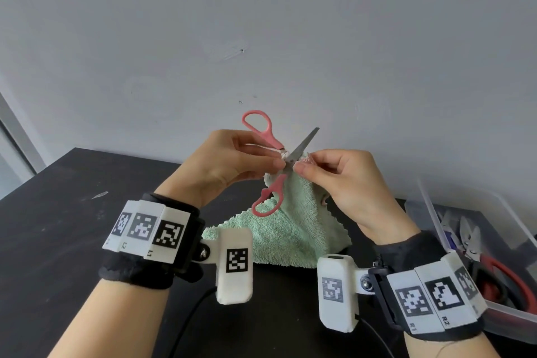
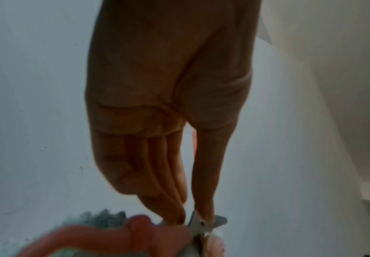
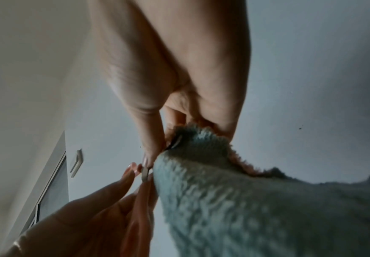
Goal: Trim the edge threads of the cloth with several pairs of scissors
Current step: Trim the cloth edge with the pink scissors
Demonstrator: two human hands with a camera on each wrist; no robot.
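- Grey wall (image 1: 261, 23) fills the far side, a few small scuff marks.
- Black table (image 1: 58, 197) near, butted against it.
- Pale door or window frame (image 1: 14, 131) far left.
- Even, soft light.

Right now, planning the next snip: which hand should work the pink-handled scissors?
Left, probably. The left hand already pinches the pink-handled scissors near the pivot, handle loops empty, blades open, while the right hand pinches the fluffy green cloth taut at its top edge.
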